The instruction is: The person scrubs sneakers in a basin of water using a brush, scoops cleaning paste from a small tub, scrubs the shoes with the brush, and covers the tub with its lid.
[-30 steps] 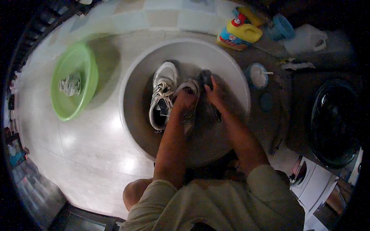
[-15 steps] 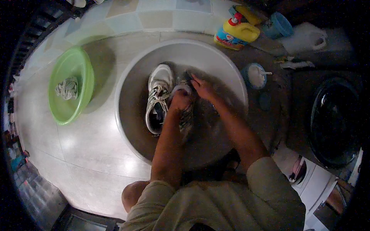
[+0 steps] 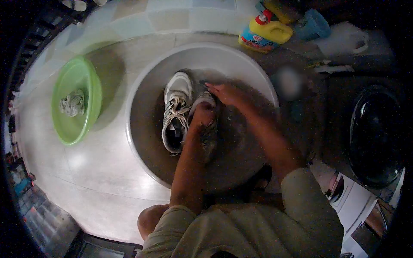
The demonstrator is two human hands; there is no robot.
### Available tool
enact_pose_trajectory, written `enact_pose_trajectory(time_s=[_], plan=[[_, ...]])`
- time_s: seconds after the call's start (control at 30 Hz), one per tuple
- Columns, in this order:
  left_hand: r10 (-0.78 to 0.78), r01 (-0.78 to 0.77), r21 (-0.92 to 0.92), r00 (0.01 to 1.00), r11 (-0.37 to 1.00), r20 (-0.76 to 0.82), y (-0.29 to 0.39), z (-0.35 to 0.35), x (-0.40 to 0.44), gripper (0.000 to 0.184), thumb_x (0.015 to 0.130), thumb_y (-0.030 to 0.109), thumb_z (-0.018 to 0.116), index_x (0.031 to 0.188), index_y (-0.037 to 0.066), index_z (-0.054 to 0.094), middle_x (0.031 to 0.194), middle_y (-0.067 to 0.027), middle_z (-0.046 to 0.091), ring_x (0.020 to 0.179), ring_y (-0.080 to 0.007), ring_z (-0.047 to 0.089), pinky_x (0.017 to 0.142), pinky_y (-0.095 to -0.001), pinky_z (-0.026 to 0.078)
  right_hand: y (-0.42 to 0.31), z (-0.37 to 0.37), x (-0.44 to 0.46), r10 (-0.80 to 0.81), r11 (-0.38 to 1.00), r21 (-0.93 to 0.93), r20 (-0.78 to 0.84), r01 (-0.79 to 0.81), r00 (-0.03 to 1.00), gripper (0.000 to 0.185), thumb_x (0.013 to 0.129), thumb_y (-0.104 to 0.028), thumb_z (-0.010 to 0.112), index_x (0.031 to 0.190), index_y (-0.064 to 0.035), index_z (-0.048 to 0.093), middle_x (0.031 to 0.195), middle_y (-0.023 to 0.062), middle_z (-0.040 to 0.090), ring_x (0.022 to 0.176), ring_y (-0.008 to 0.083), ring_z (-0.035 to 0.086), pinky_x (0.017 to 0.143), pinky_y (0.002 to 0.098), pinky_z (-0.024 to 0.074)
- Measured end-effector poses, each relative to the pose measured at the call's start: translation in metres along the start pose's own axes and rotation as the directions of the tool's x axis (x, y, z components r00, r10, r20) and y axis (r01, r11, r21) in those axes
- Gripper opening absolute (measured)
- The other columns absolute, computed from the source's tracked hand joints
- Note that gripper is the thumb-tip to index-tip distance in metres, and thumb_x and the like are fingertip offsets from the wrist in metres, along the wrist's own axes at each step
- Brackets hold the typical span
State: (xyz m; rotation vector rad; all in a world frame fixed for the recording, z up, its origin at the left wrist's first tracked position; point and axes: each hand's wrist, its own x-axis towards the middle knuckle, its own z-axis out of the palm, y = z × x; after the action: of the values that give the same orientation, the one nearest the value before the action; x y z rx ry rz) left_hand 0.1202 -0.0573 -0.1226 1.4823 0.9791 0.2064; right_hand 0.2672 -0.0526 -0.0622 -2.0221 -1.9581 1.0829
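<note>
A wide grey-white tub of murky water stands in front of me, with two laced sneakers in it. The left one, a white sneaker with pale laces, lies toe away from me. Beside it is the second sneaker, darker and partly under water. My left hand is closed around this second sneaker near its laces. At its toe end, my right hand has its fingers bent over a small dark brush-like object, mostly hidden by hand and shadow.
A green basin with a crumpled grey cloth sits left. Behind the tub stand a yellow detergent jug and a blue container. At right are a blurred white-filled cup and a dark basin.
My right hand has shifted slightly left and up along the second sneaker's toe with the dark object. The left hand keeps its hold. The view has tilted a little.
</note>
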Motion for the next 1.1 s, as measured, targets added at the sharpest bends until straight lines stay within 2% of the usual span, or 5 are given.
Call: enact_pose_trajectory(time_s=[0.17,0.3,0.57,0.73,1.1], plan=[[-0.066,0.062,-0.037,0.991,0.997,-0.117,0.049,-0.011,-0.021,0.029,0.063,0.013,0.053,0.083,-0.008,0.055,0.084,-0.0215,0.057,0.081,-0.0298,0.055,0.070,-0.0344,0.041,0.016,-0.005,0.034,-0.138,0.960,-0.222,0.163,0.172,0.977,0.040,0.086,-0.036,0.025,0.121,-0.0171,0.036,0.106,0.0163,0.049,0.096,0.0342,0.047,0.083,0.0380,0.0350],[0.075,-0.040,0.198,0.982,0.979,-0.171,0.030,-0.001,-0.014,0.031,0.062,0.013,0.054,0.085,-0.008,0.055,0.084,-0.0218,0.057,0.079,-0.0290,0.055,0.069,-0.0346,0.041,0.006,0.021,-0.021,0.165,0.972,0.197,-0.173,-0.130,0.971,0.041,0.086,-0.037,0.026,0.119,-0.0144,0.037,0.103,0.0192,0.050,0.093,0.0357,0.048,0.081,0.0390,0.0370],[0.006,-0.043,-0.387,0.995,0.921,-0.097,0.038,-0.020,-0.020,0.015,0.060,0.007,0.055,0.072,-0.001,0.056,0.071,-0.0058,0.055,0.065,-0.0171,0.051,0.061,-0.0290,0.040,-0.015,0.067,-0.103,0.462,0.846,0.393,-0.203,-0.361,0.863,0.044,0.086,-0.035,0.032,0.122,-0.0111,0.032,0.099,0.0239,0.049,0.093,0.0322,0.050,0.078,0.0378,0.0381],[-0.051,0.000,-0.618,0.997,0.786,-0.064,0.072,-0.040,-0.051,0.032,0.063,0.019,0.062,0.090,0.001,0.056,0.091,-0.0070,0.055,0.086,-0.0191,0.049,0.077,-0.0291,0.038,-0.043,0.056,-0.104,0.274,0.927,0.373,-0.622,-0.030,0.734,0.043,0.085,-0.034,0.035,0.124,-0.0166,0.030,0.088,0.0240,0.053,0.076,0.0341,0.055,0.068,0.0388,0.0411],[-0.163,0.018,-0.866,0.984,0.500,-0.074,0.056,-0.027,-0.060,0.027,0.060,0.009,0.059,0.086,0.002,0.052,0.078,-0.0051,0.055,0.070,-0.0188,0.053,0.067,-0.0283,0.042,-0.074,-0.012,-0.108,0.096,0.994,-0.031,-0.197,-0.104,0.976,0.042,0.083,-0.033,0.036,0.123,-0.0269,0.028,0.081,0.0228,0.054,0.071,0.0397,0.052,0.063,0.0436,0.0412]])
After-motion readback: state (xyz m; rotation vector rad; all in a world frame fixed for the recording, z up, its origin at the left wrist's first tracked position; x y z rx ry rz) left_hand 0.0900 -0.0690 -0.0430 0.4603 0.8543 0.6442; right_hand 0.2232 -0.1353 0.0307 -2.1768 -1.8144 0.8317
